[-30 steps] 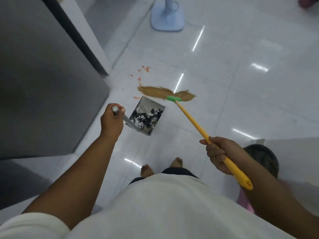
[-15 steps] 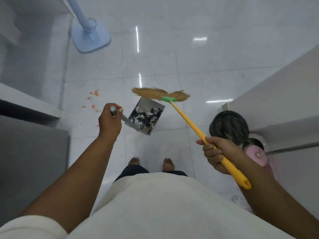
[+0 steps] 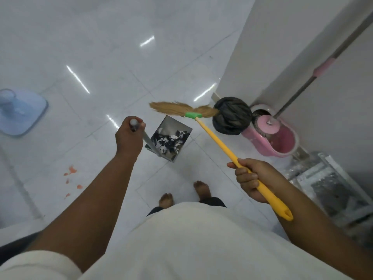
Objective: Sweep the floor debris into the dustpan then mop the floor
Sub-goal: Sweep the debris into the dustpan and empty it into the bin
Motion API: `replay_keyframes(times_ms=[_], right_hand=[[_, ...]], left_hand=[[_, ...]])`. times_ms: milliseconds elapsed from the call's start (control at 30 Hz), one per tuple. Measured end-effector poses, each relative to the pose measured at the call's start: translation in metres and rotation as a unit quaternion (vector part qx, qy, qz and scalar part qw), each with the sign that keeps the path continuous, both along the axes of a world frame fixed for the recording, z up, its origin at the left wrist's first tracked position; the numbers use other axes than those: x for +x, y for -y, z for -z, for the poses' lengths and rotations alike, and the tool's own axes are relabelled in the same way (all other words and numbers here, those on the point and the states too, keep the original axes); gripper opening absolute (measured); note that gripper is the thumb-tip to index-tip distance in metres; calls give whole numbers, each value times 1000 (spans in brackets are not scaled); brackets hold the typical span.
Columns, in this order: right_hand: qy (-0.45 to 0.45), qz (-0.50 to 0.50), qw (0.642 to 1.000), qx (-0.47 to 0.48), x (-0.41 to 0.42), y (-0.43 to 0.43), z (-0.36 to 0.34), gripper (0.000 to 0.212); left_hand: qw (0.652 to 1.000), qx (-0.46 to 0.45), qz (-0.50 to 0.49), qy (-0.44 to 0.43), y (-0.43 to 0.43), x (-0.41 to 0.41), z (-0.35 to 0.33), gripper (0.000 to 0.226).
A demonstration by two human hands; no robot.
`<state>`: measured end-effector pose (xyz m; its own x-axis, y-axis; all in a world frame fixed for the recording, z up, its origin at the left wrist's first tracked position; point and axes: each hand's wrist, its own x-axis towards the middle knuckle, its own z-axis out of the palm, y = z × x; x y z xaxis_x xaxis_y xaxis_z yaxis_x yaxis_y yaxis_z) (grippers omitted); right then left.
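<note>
My left hand (image 3: 129, 136) grips the top of the metal dustpan's handle. The dustpan (image 3: 169, 138) hangs above the white tiled floor and holds dark and white scraps. My right hand (image 3: 252, 178) is closed around the yellow handle of a broom (image 3: 218, 140). Its straw head (image 3: 181, 110), fixed by a green collar, is lifted off the floor just beyond the dustpan. A mop with a pink head (image 3: 269, 125) sits in a pink mop bucket (image 3: 282, 142) by the wall on the right, its metal pole leaning up the wall.
A black bin bag (image 3: 232, 116) stands beside the bucket. Orange-red stains (image 3: 70, 172) mark the floor at the left. A light blue fan base (image 3: 18, 112) is at the far left. A shiny metal object (image 3: 327, 182) lies at the right. My bare feet (image 3: 201, 188) are below.
The view has swung to the right: the fan base and stains slid left, and the bin bag, mop and bucket came into full view. Both hands still hold dustpan and broom.
</note>
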<state>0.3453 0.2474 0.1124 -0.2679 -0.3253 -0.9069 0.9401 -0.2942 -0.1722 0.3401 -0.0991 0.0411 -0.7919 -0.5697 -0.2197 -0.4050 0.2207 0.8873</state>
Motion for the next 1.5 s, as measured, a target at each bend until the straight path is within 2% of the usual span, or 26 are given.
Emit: replay_keyframes(times_ms=[267, 400, 867, 1033, 1167, 1300, 1500], right_hand=[[-14, 147, 989, -2, 54, -14, -10, 23], [-22, 200, 979, -10, 71, -26, -14, 23], [-32, 248, 968, -31, 59, -113, -24, 23], [-30, 262, 964, -19, 55, -143, -24, 25], [-31, 288, 957, -12, 51, -149, -25, 26], [-31, 314, 949, -10, 50, -144, -23, 23], [-20, 340, 940, -12, 54, -131, -17, 23]], left_hand=[[988, -34, 149, -14, -21, -58, -18, 3], [982, -27, 183, -40, -36, -83, -36, 15], [955, -89, 263, -104, -136, -160, -80, 19], [930, -135, 314, -136, -173, -178, -76, 7], [902, -160, 373, -145, -197, -186, -68, 7], [861, -184, 447, -160, -211, -191, -59, 8], [818, -214, 505, -175, -220, -185, -54, 7]])
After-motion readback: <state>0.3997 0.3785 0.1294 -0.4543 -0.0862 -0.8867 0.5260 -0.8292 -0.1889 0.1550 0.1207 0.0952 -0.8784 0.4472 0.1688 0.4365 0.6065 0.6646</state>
